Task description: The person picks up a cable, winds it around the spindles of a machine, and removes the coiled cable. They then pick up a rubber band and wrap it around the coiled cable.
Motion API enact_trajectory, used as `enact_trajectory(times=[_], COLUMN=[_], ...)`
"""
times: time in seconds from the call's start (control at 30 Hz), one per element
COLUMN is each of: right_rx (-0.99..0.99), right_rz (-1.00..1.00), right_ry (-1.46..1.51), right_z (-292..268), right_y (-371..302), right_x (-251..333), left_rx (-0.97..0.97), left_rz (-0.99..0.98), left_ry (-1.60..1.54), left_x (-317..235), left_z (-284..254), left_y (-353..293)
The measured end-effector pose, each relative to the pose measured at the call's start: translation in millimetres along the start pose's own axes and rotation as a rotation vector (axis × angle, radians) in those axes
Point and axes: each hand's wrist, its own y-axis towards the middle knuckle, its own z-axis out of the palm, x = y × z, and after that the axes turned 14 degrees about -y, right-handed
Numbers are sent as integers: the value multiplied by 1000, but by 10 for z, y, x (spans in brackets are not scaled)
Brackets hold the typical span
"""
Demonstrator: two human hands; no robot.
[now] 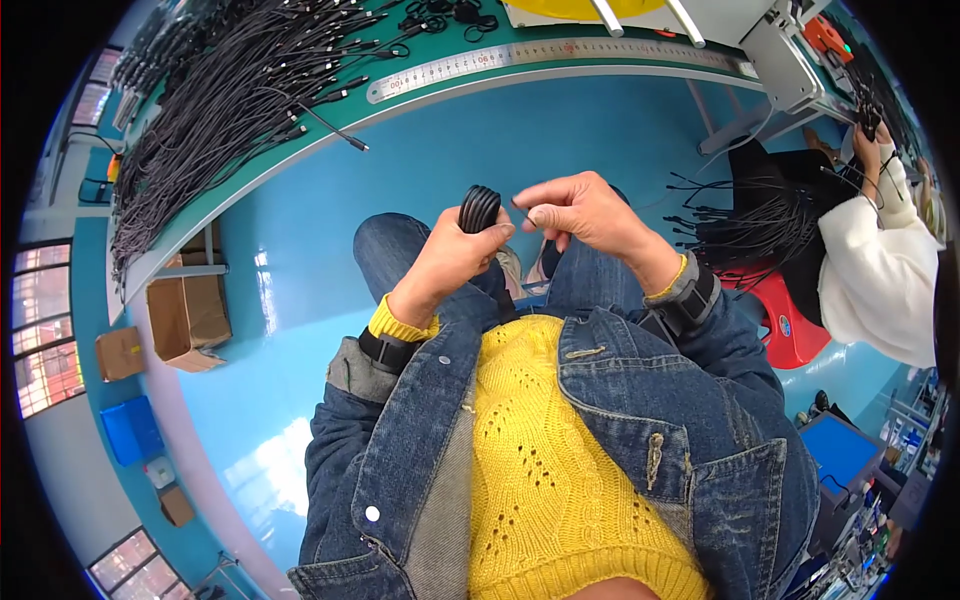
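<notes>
My left hand (450, 258) is closed around a coil of black cable (479, 210), its loops standing up above the thumb. Just to the right, my right hand (590, 215) is pinched on a thin dark strand (522, 211). It is too small to tell whether that is the cable's end or a tie. The two hands are close together but apart, above my lap and short of the bench edge.
A large heap of black cables (230, 130) covers the left of the green bench (440, 38). A steel ruler (560, 50) lies along its front edge. At right, a co-worker in a white sleeve (870, 260) sits by a red stool (790, 320) and more cables (735, 225). A cardboard box (185, 310) stands under the bench.
</notes>
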Motion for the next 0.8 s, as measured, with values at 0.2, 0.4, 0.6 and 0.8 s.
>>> enact_trajectory(times=[0.2,0.4,0.6,0.8], right_rx=[49,-58,12,-22], right_rz=[80,-324,-143,89], right_ry=[-55,-710,-83,123], right_z=[-71,56,193,153], right_y=[-31,77,150,153], right_x=[291,253,-171,-43], left_rx=[21,31,5,75], left_rz=[-53,-57,64,-66], left_ry=[98,409,343,-199], left_x=[11,35,-2,-9], left_z=[5,48,131,-72], left_y=[-14,60,35,-18])
